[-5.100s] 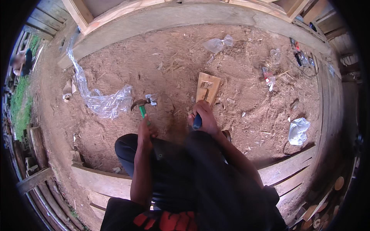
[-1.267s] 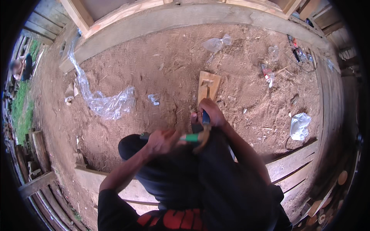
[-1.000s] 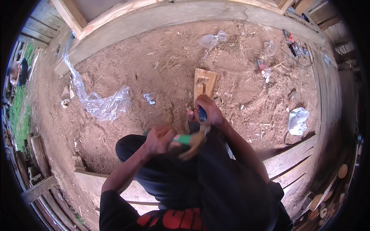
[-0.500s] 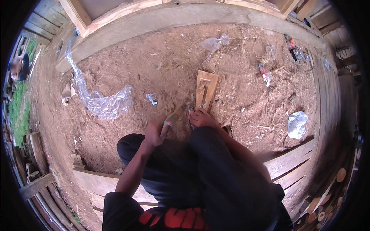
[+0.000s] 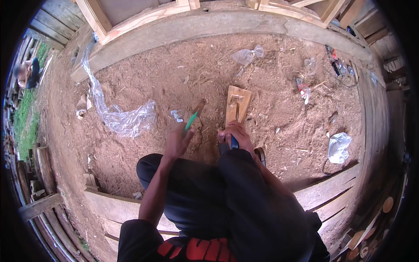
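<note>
Both hands gripping tools over a bare dirt floor [image 5: 187, 78]

The left hand [image 5: 176, 142] closes around the green handle of a hammer [image 5: 191, 121], whose blurred head points away from the person, left of a wooden board [image 5: 231, 113] and apart from it. The right hand [image 5: 238, 133] wraps around a blue-handled tool [image 5: 235, 143], fingers curled shut over the board's near end. The tool's thin blade runs along the board, seemingly up to a shallow recess near the far end, though its tip is too small to be sure. Clear plastic sheeting [image 5: 126, 120] lies crumpled to the left; 1 white bag [image 5: 339, 148] lies right.
</note>
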`<action>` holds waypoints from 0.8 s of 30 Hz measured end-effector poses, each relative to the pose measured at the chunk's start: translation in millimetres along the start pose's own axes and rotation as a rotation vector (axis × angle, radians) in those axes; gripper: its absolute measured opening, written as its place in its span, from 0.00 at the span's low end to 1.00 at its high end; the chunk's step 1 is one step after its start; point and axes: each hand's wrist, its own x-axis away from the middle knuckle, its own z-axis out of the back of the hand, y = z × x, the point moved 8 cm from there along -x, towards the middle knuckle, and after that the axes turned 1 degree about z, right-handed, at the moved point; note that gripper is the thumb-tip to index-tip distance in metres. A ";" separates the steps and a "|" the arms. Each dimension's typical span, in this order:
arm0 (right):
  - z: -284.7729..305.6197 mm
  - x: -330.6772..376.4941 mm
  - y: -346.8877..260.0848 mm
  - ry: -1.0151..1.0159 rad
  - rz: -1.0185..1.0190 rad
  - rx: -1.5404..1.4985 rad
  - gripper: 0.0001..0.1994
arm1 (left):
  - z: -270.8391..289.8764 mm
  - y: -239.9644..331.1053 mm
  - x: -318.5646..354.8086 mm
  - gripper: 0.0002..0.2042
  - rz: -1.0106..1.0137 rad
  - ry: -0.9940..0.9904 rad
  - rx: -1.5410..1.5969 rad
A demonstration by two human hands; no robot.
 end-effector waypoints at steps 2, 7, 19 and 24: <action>5.1 -3.6 -11.2 -0.067 0.101 -0.036 0.06 | -0.6 10.0 3.0 0.16 0.015 -0.040 -0.049; 3.1 -6.6 -11.7 -0.023 0.052 -0.037 0.06 | -8.8 13.2 4.9 0.17 0.030 -0.114 -0.053; 4.4 -5.1 1.6 -0.061 0.009 -0.023 0.08 | -9.8 13.1 4.2 0.16 0.051 -0.134 -0.039; 8.8 -11.9 -9.1 -0.038 -0.009 -0.034 0.04 | -9.2 10.6 3.9 0.16 0.069 -0.138 -0.038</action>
